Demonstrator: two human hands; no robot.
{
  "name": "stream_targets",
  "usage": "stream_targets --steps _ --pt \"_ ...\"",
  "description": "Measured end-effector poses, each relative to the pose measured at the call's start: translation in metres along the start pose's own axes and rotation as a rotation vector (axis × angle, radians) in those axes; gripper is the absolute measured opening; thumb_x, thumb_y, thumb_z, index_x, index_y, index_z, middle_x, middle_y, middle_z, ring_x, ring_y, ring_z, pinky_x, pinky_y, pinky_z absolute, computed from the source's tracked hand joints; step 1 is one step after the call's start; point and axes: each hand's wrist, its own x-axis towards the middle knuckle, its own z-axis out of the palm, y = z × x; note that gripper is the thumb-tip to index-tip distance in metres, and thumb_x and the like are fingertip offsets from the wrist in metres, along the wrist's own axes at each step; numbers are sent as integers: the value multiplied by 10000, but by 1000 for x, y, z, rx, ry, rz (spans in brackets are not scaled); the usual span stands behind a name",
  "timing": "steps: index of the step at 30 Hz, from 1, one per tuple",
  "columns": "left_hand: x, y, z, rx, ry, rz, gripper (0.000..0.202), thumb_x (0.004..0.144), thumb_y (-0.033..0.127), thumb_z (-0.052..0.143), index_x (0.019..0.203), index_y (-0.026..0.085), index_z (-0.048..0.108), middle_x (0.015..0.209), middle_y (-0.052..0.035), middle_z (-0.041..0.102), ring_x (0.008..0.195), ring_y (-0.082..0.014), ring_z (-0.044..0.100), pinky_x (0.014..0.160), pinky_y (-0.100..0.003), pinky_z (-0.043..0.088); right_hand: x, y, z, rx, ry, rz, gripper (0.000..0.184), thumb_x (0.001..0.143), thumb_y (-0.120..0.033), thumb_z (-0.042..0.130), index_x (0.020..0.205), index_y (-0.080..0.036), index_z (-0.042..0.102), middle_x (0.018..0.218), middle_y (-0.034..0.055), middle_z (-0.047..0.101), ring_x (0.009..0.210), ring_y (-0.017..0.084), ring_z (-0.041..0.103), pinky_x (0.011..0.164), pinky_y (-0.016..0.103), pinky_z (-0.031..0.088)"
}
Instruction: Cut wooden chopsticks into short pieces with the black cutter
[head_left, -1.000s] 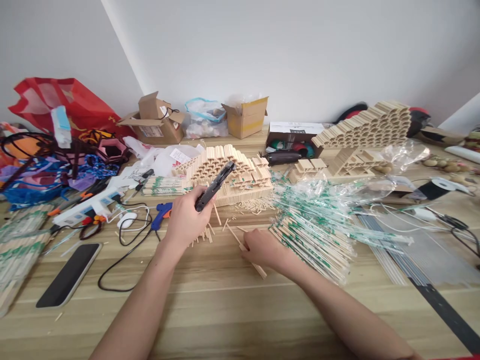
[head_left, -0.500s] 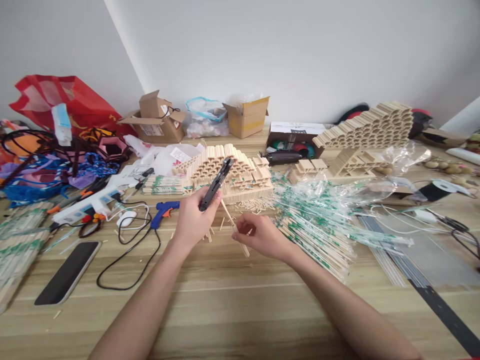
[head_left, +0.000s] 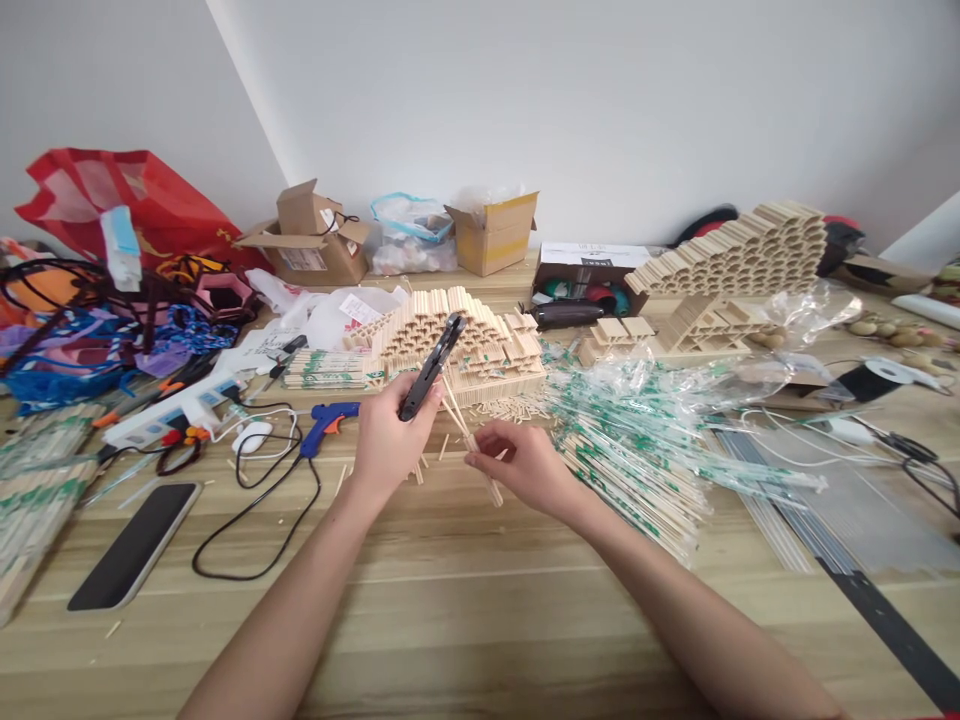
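left hand: clenched grip, black pliers, tip up-right; right hand: pinched chopstick, diagonal

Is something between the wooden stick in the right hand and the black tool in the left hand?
Nothing visible stands between them. The wooden stick in the right hand reaches up beside the black hand tool in the left hand.

Cardboard box label and chopstick wrappers, nothing legible
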Motion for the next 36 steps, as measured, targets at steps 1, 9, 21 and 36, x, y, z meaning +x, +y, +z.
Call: stream_targets --steps 1,9,21,36 --pt "0 0 0 36 4 -1 294 937 459 593 941 187 704 753 -8 675 656 -144 551 660 -263 413 0 1 0 -8 6 -3 146 852 -333 774 906 -212 712 824 25 760 734 167 698 683 293 553" --pt "1 3 4 252 -113 14 262 932 457 578 848 214 633 688 -8 646 664 -193 599 655 -278 384 -1 -3 3 -63 54 -35 131 872 -341 746 893 -216 710 822 20 760 688 160 679 665 291 548" --pt "-6 8 11 146 -264 55 232 948 437 572 916 222 653 782 -3 704 724 -188 640 694 -282 435 4 -1 -13 -19 268 -70 212 954 -413 643 1023 -215 675 903 63 753 813 215 720 739 329 564" --pt "-1 7 1 602 -385 70 234 898 217 570 1124 237 628 1137 -86 732 1028 -301 692 792 -365 489 3 -7 -22 79 354 -176 231 980 -427 638 1057 -218 700 996 71 761 858 209 724 803 360 584"
